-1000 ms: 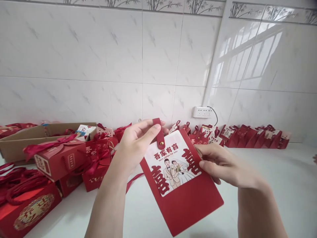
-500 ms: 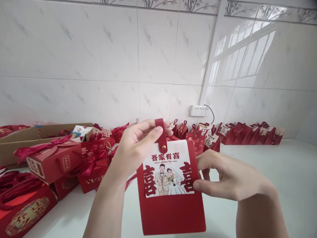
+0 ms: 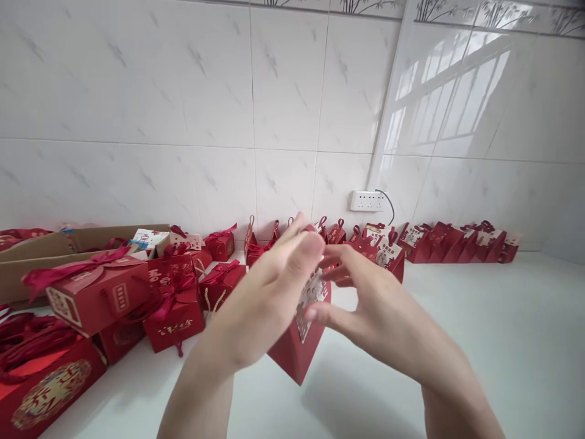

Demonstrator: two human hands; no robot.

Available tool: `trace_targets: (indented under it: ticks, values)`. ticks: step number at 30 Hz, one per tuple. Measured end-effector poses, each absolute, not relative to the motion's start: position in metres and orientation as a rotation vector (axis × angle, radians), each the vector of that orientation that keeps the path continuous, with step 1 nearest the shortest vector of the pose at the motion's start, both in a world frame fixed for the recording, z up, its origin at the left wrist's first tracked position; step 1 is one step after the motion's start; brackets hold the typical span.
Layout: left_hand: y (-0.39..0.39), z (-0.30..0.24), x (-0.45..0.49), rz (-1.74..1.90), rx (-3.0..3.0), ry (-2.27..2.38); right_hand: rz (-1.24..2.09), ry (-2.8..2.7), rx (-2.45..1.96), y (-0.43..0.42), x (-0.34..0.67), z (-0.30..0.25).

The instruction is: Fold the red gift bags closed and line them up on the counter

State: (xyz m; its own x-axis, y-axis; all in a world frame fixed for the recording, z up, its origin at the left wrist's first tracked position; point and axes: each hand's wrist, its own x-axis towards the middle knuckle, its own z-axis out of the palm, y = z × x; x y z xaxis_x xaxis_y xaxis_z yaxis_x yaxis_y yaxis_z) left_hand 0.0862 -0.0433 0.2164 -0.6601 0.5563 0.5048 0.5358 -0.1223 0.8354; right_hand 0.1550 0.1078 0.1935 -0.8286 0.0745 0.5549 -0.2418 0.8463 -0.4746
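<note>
Both hands (image 3: 274,286) raised, fingers (image 3: 347,253) spread.

Red gift bag (image 3: 295,353) with printed label, tilted, lower corner down, held above counter.

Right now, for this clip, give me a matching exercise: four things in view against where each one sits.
Things:
1. red paper bag
2. wall socket
3. cardboard box
4. row of red bags

Places:
A. far left of the counter
B. between both hands
C. along the right wall
D. on the tiles, above the counter

Pairs: 1-B, 2-D, 3-A, 4-C
</note>
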Motion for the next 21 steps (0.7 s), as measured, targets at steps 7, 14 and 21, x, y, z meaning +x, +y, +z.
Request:
trace_targets:
  ticks: [7,14,21]
  values:
    - [-0.046,0.209,0.099,1.796,1.259,2.291,0.931,-2.479,0.228,0.112,0.156,0.198]
    - [-0.045,0.21,0.102,1.596,1.341,2.584,0.833,-2.649,0.315,0.12,0.161,0.2]
    - [-0.042,0.215,0.083,1.713,1.356,2.577,1.252,-2.511,0.29,0.133,0.162,0.212]
